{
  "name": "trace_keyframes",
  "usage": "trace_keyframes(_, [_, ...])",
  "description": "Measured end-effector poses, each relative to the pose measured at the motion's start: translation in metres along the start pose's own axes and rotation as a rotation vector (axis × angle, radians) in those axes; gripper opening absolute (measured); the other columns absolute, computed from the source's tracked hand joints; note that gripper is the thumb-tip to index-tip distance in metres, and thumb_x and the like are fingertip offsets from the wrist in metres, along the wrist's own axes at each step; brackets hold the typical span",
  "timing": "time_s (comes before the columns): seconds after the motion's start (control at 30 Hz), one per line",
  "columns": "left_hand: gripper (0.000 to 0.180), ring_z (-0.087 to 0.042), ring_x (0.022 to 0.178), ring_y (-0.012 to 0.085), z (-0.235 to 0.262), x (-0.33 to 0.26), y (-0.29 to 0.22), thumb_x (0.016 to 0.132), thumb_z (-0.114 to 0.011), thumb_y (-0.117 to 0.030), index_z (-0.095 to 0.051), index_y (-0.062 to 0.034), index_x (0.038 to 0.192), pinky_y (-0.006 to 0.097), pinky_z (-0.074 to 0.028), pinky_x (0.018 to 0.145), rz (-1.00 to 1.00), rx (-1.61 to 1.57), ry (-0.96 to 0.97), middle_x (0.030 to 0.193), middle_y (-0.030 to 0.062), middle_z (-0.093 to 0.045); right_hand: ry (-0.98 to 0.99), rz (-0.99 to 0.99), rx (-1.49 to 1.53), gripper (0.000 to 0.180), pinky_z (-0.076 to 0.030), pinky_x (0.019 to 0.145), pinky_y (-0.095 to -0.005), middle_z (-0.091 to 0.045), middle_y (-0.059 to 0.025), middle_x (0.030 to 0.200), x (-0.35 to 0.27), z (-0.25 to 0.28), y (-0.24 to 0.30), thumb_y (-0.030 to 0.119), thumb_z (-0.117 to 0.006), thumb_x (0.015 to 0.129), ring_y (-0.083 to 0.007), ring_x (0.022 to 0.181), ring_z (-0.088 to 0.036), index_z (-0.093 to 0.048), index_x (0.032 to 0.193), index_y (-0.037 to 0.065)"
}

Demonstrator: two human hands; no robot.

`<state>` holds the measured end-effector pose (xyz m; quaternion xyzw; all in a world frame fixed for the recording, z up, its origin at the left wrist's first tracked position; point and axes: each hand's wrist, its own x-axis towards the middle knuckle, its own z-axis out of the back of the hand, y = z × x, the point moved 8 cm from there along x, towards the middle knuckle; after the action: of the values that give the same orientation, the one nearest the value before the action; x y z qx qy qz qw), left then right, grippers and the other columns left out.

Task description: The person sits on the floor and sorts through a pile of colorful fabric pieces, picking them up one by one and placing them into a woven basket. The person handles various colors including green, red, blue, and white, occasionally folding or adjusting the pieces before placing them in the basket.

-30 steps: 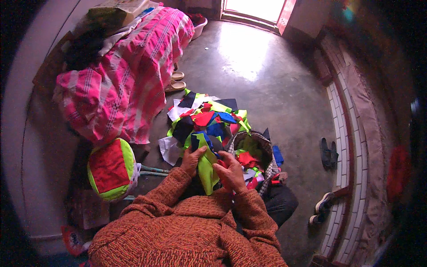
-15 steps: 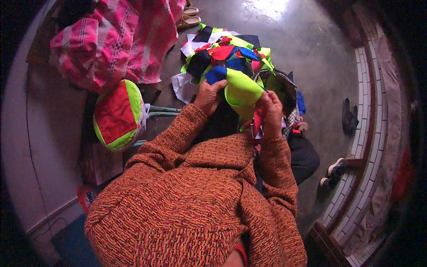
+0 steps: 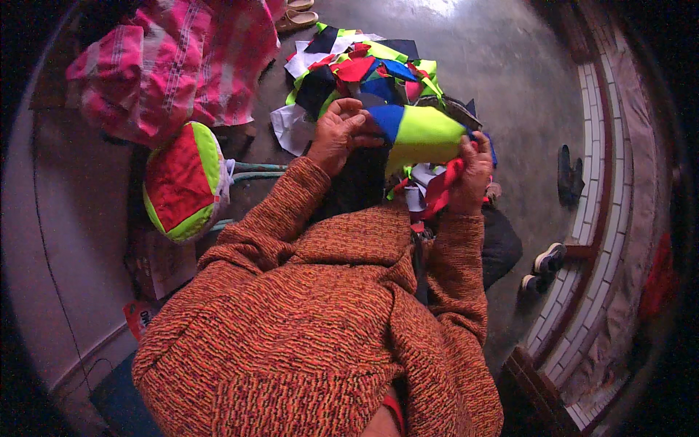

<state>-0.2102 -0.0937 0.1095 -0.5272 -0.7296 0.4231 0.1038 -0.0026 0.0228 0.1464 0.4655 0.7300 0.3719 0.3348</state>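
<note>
A strip of joined cloth patches, with a neon yellow patch [image 3: 426, 135] beside a blue patch [image 3: 387, 120], is stretched between my hands. My left hand [image 3: 338, 137] pinches its left end, where a dark reddish piece shows by the fingertips. At the other end my right hand [image 3: 473, 175] grips the strip between thumb and fingers. Red cloth [image 3: 443, 188] hangs down beside that hand, with white and other coloured pieces below it. Beyond the strip lies a heap of cloth scraps [image 3: 354, 69] in neon yellow, red, blue, black and white.
To the left sits a round red and neon yellow cushion-like piece [image 3: 182, 182] by greenish metal legs [image 3: 258, 171]. A pink checked cloth bundle [image 3: 160, 69] lies behind it. Dark shoes [image 3: 547, 264] are on the floor at right, near a white-tiled edge [image 3: 590, 160]. Tan shoes [image 3: 295, 20] lie far back.
My hands have moved farther apart, the right one rightward. The strip is now pulled out wider and more level, showing more of the blue patch. The whole view has shifted slightly.
</note>
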Motion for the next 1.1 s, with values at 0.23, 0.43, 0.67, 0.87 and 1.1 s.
trace_keyframes(0.23, [0.022,-0.061,0.084,0.0284,0.001,-0.003,-0.006,0.085,-0.052,-0.007,-0.042,-0.0077,0.105,0.045,-0.053,0.069,-0.017,-0.03,0.034,0.092,0.0139,-0.056,-0.18,0.211,0.033,0.022,-0.049,0.064,-0.0258,-0.055,-0.003,0.079,-0.006,0.022,0.063,0.006,-0.06,0.079,-0.0135,0.069,-0.056,-0.05,0.099,0.008])
trace_keyframes(0.43, [0.024,-0.06,0.085,0.03,0.004,-0.004,-0.007,0.085,-0.05,-0.005,-0.042,-0.0075,0.107,0.046,-0.053,0.071,-0.024,-0.071,0.054,0.094,0.0158,-0.056,-0.249,0.272,-0.404,0.02,-0.046,0.063,-0.0259,-0.055,-0.0046,0.08,0.008,0.071,0.038,0.006,-0.06,0.079,-0.0139,0.068,-0.054,-0.051,0.097,0.007])
trace_keyframes(0.67, [0.023,-0.06,0.086,0.0303,0.005,-0.004,-0.011,0.085,-0.048,-0.005,-0.041,-0.0075,0.107,0.047,-0.052,0.073,-0.041,-0.089,0.068,0.095,0.0156,-0.056,0.036,0.01,-1.532,0.043,-0.042,0.08,-0.0402,-0.051,-0.0171,0.104,-0.007,0.154,-0.096,0.024,-0.068,0.071,-0.0328,0.094,-0.051,-0.051,0.106,0.005])
trace_keyframes(0.87, [0.022,-0.06,0.086,0.0301,0.006,-0.003,-0.009,0.085,-0.048,-0.005,-0.043,-0.0078,0.107,0.047,-0.051,0.074,-0.01,-0.152,0.089,0.096,0.0152,-0.056,0.11,0.213,-1.351,0.036,-0.036,0.091,-0.0365,-0.051,-0.0143,0.108,-0.003,0.1,-0.04,0.013,-0.063,0.073,-0.0298,0.103,-0.047,-0.052,0.106,0.005])
trace_keyframes(1.1, [0.019,-0.063,0.079,0.0267,0.016,0.006,-0.016,0.086,-0.049,-0.009,-0.046,-0.0092,0.104,0.045,-0.053,0.069,0.036,-0.264,0.055,0.095,0.014,-0.059,-0.002,0.36,-1.833,0.037,-0.036,0.092,-0.042,-0.05,-0.0146,0.118,-0.063,0.085,0.075,0.018,-0.065,0.071,-0.0322,0.111,-0.046,-0.056,0.106,0.008])
